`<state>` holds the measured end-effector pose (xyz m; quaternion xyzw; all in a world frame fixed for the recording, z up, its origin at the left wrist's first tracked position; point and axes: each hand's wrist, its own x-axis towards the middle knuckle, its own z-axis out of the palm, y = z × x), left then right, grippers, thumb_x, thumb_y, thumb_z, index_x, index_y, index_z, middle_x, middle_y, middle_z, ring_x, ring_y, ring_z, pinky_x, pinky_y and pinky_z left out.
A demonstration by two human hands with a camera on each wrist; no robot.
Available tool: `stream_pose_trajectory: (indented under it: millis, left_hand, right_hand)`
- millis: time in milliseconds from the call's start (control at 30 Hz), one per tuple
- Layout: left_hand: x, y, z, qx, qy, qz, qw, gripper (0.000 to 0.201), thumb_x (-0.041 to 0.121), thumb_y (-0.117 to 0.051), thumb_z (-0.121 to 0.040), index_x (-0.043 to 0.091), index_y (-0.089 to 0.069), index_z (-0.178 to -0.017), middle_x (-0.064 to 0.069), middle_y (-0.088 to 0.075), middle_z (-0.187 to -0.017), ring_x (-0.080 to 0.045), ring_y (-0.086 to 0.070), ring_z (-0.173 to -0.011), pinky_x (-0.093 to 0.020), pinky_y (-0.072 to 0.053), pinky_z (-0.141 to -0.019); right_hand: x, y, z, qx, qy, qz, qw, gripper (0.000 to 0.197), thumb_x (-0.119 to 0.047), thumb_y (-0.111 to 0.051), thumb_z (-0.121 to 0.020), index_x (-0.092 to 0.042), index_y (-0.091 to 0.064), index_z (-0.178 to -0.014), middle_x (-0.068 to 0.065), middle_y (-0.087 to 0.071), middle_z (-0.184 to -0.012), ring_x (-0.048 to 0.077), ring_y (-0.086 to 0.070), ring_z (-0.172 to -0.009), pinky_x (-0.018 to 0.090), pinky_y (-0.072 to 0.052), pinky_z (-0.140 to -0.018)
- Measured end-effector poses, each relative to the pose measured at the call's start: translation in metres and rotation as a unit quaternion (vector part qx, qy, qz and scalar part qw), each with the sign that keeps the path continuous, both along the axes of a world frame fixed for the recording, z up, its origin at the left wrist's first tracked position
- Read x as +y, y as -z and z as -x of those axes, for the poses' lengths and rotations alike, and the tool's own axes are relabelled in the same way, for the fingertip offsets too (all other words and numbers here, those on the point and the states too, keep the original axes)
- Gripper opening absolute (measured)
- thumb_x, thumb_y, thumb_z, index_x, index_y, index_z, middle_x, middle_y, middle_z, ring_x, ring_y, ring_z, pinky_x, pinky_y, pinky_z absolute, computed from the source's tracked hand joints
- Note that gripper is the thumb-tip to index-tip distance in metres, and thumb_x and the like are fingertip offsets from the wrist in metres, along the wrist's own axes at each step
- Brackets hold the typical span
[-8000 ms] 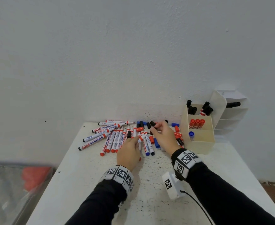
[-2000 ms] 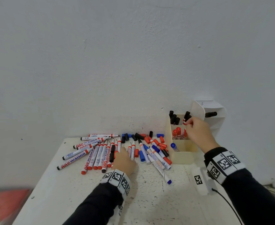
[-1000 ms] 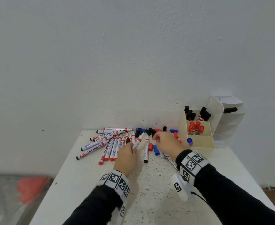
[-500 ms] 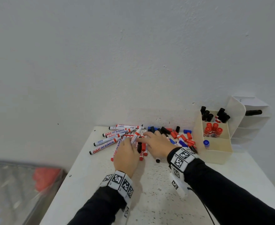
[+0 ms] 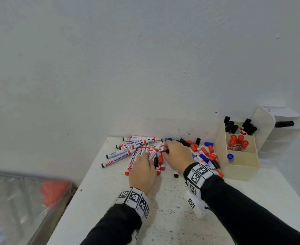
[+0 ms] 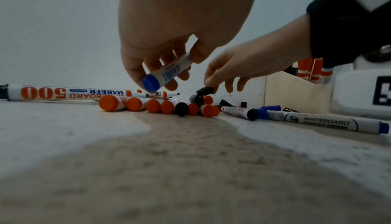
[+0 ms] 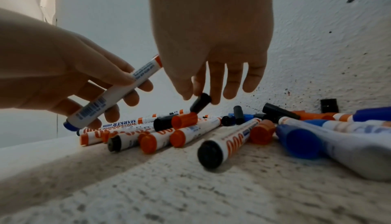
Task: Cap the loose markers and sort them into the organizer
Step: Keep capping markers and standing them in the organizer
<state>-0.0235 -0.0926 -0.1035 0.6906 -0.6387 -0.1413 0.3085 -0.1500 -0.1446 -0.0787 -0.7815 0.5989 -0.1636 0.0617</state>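
Observation:
My left hand (image 6: pixel 160 78) holds a white whiteboard marker (image 6: pixel 169 72) with a blue end just above the table; it also shows in the right wrist view (image 7: pixel 114 93). My right hand (image 7: pixel 198 97) pinches a loose black cap (image 7: pixel 201 103) between thumb and forefinger, right over the pile of markers and caps (image 5: pixel 128 152). In the head view both hands (image 5: pixel 142 167) (image 5: pixel 177 154) sit side by side on that pile. The cream organizer (image 5: pixel 241 167) stands at the right with black, red and one blue capped marker upright in its compartments.
The pile lies against the white wall (image 5: pixel 145 68). A white drawer unit (image 5: pixel 283 138) with a black marker on it stands behind the organizer. The table's left edge (image 5: pixel 85 174) drops to a plastic-covered surface (image 5: pixel 22 200).
My right hand came back from the organizer to the pile and now pinches a black cap. My left hand stayed on the pile and holds a marker off the table.

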Motion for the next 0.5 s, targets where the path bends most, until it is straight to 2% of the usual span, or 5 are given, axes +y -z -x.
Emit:
stream_pose_trajectory:
  millis: [67, 167, 267, 367, 500]
  left_hand:
    - [0.0, 0.001, 0.001, -0.004, 0.002, -0.011, 1.0, 0.028, 0.024, -0.033, -0.099, 0.01, -0.052, -0.114, -0.003, -0.058, -0.102, -0.012, -0.05, -0.085, -0.025, -0.047, -0.078]
    - [-0.001, 0.001, 0.001, -0.004, 0.0, -0.019, 1.0, 0.029, 0.025, -0.033, -0.099, 0.009, -0.051, -0.116, -0.004, -0.058, -0.105, -0.014, -0.053, -0.09, -0.026, -0.048, -0.081]
    - [0.0, 0.0, 0.001, -0.011, -0.001, -0.024, 1.0, 0.029, 0.025, -0.033, -0.099, 0.011, -0.051, -0.117, -0.003, -0.058, -0.106, -0.014, -0.054, -0.092, -0.027, -0.049, -0.081]
    - [0.001, 0.0, 0.004, -0.029, 0.002, -0.029, 0.999, 0.028, 0.026, -0.032, -0.099, 0.012, -0.051, -0.115, -0.003, -0.058, -0.107, -0.017, -0.055, -0.095, -0.031, -0.05, -0.082]
    - [0.004, -0.002, 0.005, -0.034, 0.003, -0.032, 0.999, 0.031, 0.025, -0.033, -0.099, 0.013, -0.049, -0.122, -0.004, -0.058, -0.115, -0.018, -0.055, -0.103, -0.032, -0.048, -0.088]
  right_hand:
    - [0.001, -0.002, 0.004, -0.048, 0.023, 0.007, 0.999, 0.024, -0.028, -0.046, -0.095, -0.018, -0.048, -0.117, 0.003, -0.058, -0.108, 0.02, -0.059, -0.092, 0.033, -0.051, -0.076]
    - [0.001, -0.004, 0.009, -0.146, 0.026, 0.001, 0.989, 0.033, -0.026, -0.033, -0.1, -0.021, -0.045, -0.13, 0.007, -0.056, -0.116, 0.02, -0.057, -0.097, 0.031, -0.051, -0.081]
    - [0.004, -0.008, 0.009, -0.27, 0.029, 0.002, 0.962, 0.025, -0.023, -0.04, -0.098, -0.015, -0.051, -0.119, -0.001, -0.061, -0.096, 0.005, -0.055, -0.074, 0.01, -0.043, -0.064]
    - [0.009, -0.013, 0.006, -0.397, 0.052, -0.007, 0.917, 0.016, -0.022, -0.05, -0.095, -0.015, -0.048, -0.109, -0.011, -0.055, -0.081, -0.002, -0.053, -0.065, 0.005, -0.043, -0.051]
    - [0.01, -0.012, 0.007, -0.394, 0.052, -0.03, 0.917, 0.016, -0.022, -0.05, -0.095, -0.015, -0.049, -0.109, -0.006, -0.055, -0.092, -0.004, -0.051, -0.069, 0.009, -0.04, -0.056]
